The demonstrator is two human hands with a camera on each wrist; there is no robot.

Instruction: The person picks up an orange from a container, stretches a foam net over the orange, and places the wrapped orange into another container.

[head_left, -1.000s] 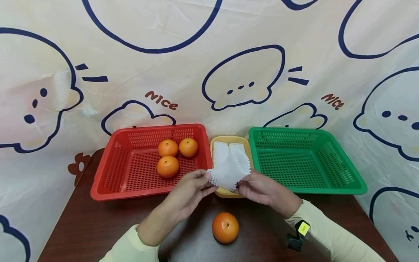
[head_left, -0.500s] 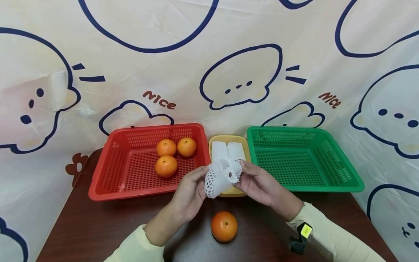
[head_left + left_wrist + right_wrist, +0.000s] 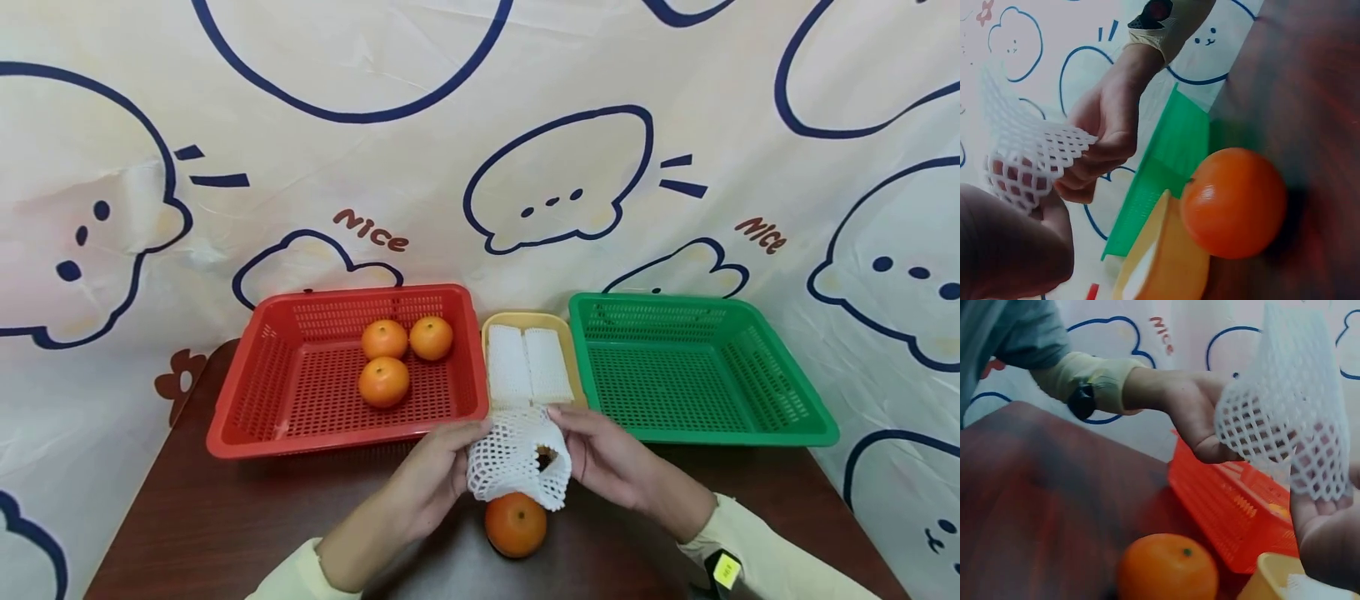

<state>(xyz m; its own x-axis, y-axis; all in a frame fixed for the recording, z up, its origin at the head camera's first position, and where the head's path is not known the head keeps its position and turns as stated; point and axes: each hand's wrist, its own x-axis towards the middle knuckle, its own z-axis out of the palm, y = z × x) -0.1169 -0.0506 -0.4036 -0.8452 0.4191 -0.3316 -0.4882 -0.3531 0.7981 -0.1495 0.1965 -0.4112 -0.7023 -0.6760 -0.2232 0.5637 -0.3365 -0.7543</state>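
A white foam fruit net (image 3: 510, 454) is held up between both hands, its mouth spread into a round hole on the right side. My left hand (image 3: 431, 475) grips its left edge, thumb on top. On the opposite edge, my right hand (image 3: 607, 458) pinches the mesh. In the head view an orange (image 3: 516, 527) sits on the table just below, its top partly covered by the net. The left wrist view shows the same orange (image 3: 1235, 203) apart from the net (image 3: 1035, 147). From the right wrist, fingers show through the lattice (image 3: 1285, 419).
A red basket (image 3: 300, 446) at left holds three oranges (image 3: 384, 382). The yellow tray (image 3: 573, 367) in the middle carries folded white foam nets (image 3: 547, 364). A green basket (image 3: 697, 433) stands at right. Behind them hangs a printed cloth (image 3: 420, 183); the table (image 3: 315, 500) is dark wood.
Both hands have brought the foam net down from over the yellow tray toward the orange and spread it wider. The orange on the table has stayed put.
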